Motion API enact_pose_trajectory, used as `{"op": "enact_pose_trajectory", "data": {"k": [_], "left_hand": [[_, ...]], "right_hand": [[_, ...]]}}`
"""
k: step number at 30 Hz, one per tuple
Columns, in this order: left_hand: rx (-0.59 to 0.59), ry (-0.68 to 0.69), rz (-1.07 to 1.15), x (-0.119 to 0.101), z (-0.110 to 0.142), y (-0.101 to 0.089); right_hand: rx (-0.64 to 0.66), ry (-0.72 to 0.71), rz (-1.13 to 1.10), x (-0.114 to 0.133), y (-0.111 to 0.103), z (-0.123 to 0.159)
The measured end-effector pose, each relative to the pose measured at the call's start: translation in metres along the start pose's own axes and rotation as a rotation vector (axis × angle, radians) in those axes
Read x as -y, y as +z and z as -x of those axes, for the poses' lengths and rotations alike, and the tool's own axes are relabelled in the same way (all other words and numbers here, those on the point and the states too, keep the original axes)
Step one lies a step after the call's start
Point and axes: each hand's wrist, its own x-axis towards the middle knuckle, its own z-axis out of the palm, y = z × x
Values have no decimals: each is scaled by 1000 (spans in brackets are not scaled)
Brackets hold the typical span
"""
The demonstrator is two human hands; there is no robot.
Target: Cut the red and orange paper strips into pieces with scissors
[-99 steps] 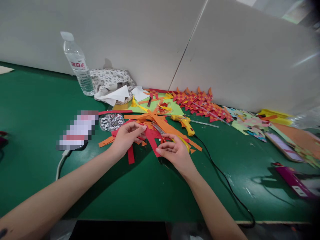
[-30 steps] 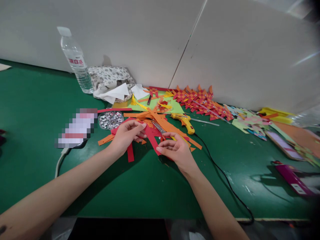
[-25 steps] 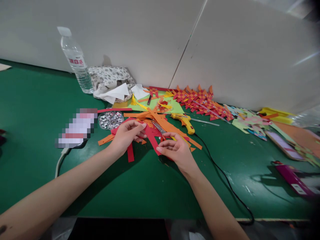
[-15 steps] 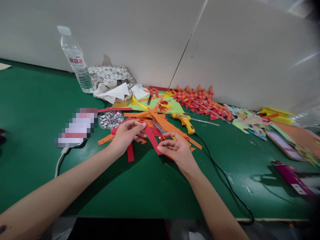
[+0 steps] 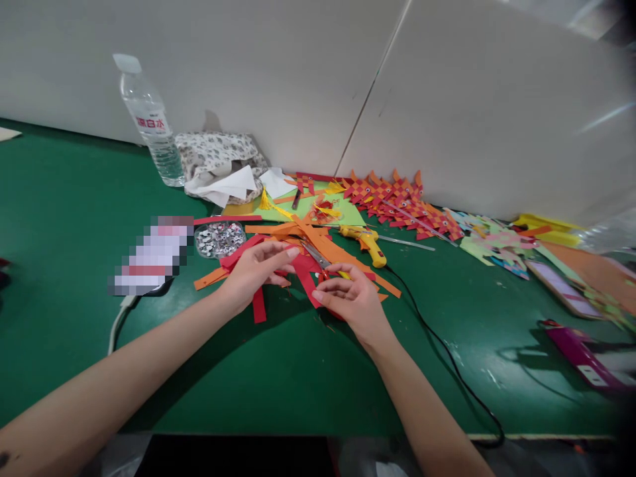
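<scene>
At the centre of the frame, my right hand (image 5: pixel 352 299) pinches the lower end of a flat, red, paper-like strip (image 5: pixel 307 281); my left hand (image 5: pixel 252 270) is at its upper end, grip unclear. Step judged: strip positioning; next move calls for steady ends.

Counter (image 5: pixel 238 391): deep green. Wall panel (image 5: pixel 258 73): pale grey. Held paper strip (image 5: pixel 307 281): uniform red. Loose paper strips (image 5: pixel 334 248): chiefly orange, some red among them. Scissors (image 5: pixel 320 262): silver blades, red at the handle. Glue gun (image 5: pixel 375 252): yellow; its cord (image 5: pixel 442 338): black. Woven paper fish (image 5: pixel 392 195): red-and-orange check, white eyes with dark centres. Paper sheet (image 5: pixel 354 213): light green. Tassel (image 5: pixel 265 199): bright yellow. Tissue pouch (image 5: pixel 223 147): off-white, irregularly spotted in grey; protruding tissue (image 5: pixel 236 183): white. Water bottle (image 5: pixel 152 112): clear, white cap, red characters on the label. Power strip (image 5: pixel 566 351): magenta, with a white socket face.
</scene>
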Motion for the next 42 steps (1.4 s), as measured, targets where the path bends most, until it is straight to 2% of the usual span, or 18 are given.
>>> {"op": "enact_pose_trajectory", "data": {"k": [5,10,13,15,18,20,22,27,35,39,42], "left_hand": [[173,-109,-155,3,3,2],[168,-109,-172,6,3,2],[149,-85,-150,7,1,0],[135,-70,-139,7,-1,-2],[120,-65,-125,7,-2,-3],[107,-62,-101,7,-4,-5],[90,-49,-74,9,-5,-6],[56,1,-68,10,-7,-8],[9,97,-111,6,-4,-6],[1,113,-96,4,-4,-6],[-6,120,-81,4,-4,-6]], "right_hand": [[4,-1,-20,0,0,-1],[-8,-25,10,0,1,0],[-90,-81,110,-2,-1,0],[-193,-169,316,-3,-4,0],[-307,-315,818,-6,-9,-1],[-320,-342,1082,-8,-12,-3],[-310,-312,1190,-10,-14,-5],[-332,-215,1138,-14,-17,-8],[-268,-154,1153,-11,-24,-7],[-297,-103,1213,-7,-27,-5],[-366,-159,1235,-5,-30,-5]]}}
